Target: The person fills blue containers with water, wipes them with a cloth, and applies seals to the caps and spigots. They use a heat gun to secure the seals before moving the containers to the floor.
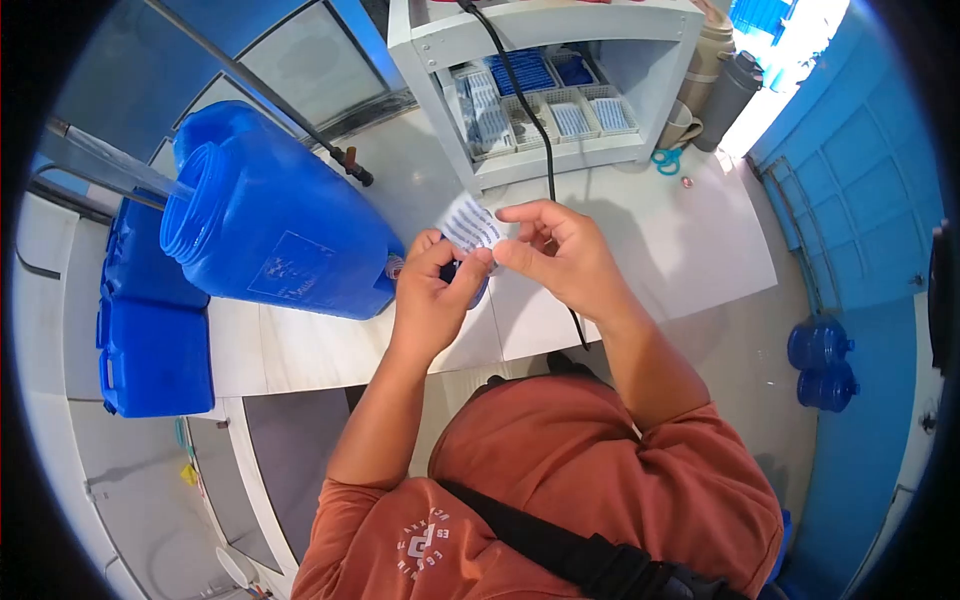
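Observation:
My left hand [437, 290] is closed on the lower edge of a small white sheet [470, 226] with rows of dark print. Something dark blue shows under its fingers, too hidden to name. My right hand [555, 250] touches the sheet's right edge with the thumb and index finger pinched near it; the other fingers are curled. Both hands are above the white table [640, 260], in front of a white shelf unit.
A large blue jerrycan [290, 220] stands at the left, with more blue containers [155, 350] beyond. The shelf [560, 160] holds baskets of printed packets [570, 118]. A black cable [535, 120] hangs down. Teal scissors [667, 160], a mug [680, 126] and a dark bottle [730, 100] are at the right.

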The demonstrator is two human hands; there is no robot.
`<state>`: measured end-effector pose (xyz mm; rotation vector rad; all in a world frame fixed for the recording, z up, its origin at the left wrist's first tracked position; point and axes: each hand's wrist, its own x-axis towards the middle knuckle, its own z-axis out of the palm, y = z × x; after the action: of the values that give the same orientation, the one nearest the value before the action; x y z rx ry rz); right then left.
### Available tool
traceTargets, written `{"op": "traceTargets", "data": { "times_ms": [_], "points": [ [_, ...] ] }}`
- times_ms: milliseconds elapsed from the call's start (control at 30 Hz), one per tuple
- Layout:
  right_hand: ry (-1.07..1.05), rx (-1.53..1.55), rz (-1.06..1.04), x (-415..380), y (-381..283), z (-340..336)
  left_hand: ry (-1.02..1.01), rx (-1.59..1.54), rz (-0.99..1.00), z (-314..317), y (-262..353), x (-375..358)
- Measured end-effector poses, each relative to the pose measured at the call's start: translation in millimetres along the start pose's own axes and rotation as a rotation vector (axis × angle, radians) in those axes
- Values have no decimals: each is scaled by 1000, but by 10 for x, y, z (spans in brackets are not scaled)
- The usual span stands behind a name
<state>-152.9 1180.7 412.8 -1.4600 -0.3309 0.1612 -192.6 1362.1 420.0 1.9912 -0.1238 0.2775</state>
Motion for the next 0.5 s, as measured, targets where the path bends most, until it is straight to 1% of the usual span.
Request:
{"op": "traceTargets", "data": {
  "times_ms": [33,67,100,167,200,267,300,333,367,400,467,500],
  "points": [
    [-8,-13,-54,-14,-4,9,8,-116,-35,23,-26,-10],
    [-16,-26,-108,-31,-3,8,-1,-122,-37,14,-43,-13],
    [-6,-31,-103,-46,1,-14,-24,-84,-30,-11,-63,-11],
    [-137,-112,22,-41,14,-60,-63,-64,2,-37,-75,-10],
    [-130,-114,20,-41,31,-94,-68,-66,6,-60,-107,-7],
    [-172,-45,103,-59,67,-181,-71,-71,-115,-148,-270,-5],
    [-168,-45,100,-68,58,-220,-84,-122,-220,-202,-404,-9],
    [-118,144,199,-75,37,-259,-86,-122,-216,-263,-390,-2],
    [-67,333,298,-75,12,-277,-158,-1,-221,-318,-351,-2],
    [-62,333,295,-59,-21,-269,-231,119,-223,-356,-333,-8],
    [91,305,174,-5,-88,-208,-249,114,-205,-359,-348,-45],
    [94,304,170,44,-37,-152,-242,46,-233,-340,-317,-54]
  ]
}}
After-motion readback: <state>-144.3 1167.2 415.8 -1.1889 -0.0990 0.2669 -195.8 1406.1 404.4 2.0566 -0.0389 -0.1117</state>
